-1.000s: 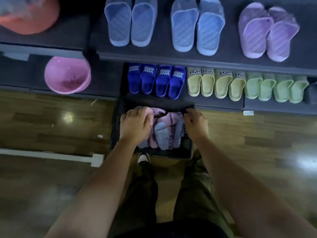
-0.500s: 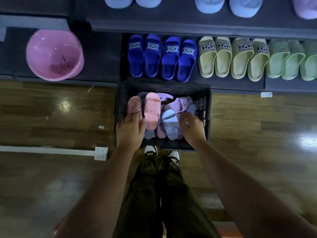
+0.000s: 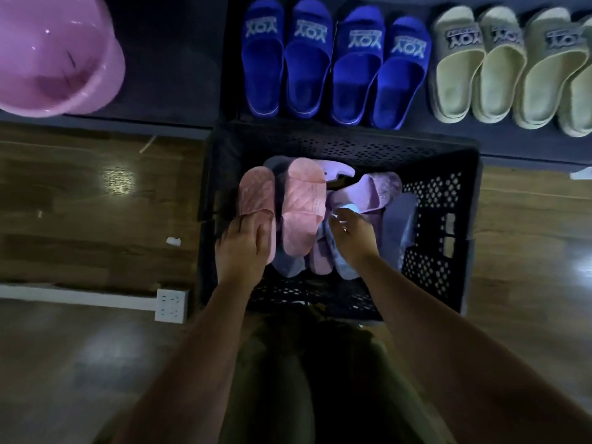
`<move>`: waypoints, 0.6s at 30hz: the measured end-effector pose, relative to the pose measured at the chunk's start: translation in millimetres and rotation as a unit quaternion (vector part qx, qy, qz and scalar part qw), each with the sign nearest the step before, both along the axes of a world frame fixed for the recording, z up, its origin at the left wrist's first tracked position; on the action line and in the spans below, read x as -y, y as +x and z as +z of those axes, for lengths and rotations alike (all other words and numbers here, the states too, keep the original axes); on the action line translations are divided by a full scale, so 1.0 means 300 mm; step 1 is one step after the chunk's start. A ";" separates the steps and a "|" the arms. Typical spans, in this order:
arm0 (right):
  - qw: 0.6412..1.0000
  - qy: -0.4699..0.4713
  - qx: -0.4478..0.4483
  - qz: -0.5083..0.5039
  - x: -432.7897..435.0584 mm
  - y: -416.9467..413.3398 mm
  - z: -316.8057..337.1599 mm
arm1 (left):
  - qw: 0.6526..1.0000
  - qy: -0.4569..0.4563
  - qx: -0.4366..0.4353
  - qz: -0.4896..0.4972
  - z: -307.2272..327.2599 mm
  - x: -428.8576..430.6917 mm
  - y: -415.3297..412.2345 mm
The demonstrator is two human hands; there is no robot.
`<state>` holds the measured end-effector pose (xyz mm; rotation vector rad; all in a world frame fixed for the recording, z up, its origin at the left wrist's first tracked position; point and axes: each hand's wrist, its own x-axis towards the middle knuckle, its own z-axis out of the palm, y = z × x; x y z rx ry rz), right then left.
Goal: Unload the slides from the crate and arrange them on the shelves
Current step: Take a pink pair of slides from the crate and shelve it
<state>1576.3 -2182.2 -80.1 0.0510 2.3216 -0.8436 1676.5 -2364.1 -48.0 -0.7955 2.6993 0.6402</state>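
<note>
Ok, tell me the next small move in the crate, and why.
Probably move the right hand across to grip the second pink slide. The left hand holds the first pink slide, its match lies right beside it in the crate, and the right hand is open, holding nothing.

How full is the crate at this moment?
Partly full: the black crate holds a jumble of slides, pink, lilac and pale blue, piled toward its left side.

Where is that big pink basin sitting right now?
The pink basin sits at the top left of the head view, on the dark shelf, left of the blue slides and beyond the black crate.
</note>
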 end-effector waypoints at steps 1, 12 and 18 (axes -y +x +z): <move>1.000 -0.002 0.002 0.001 0.019 -0.008 -0.046 | 1.000 0.005 0.001 0.007 -0.039 0.007 0.001; 0.980 -0.065 0.118 -0.148 0.142 -0.009 -0.313 | 0.997 0.045 -0.022 0.055 -0.267 0.031 0.030; 0.975 -0.095 0.108 -0.170 0.145 -0.001 -0.314 | 0.996 0.045 -0.038 0.074 -0.277 0.029 0.043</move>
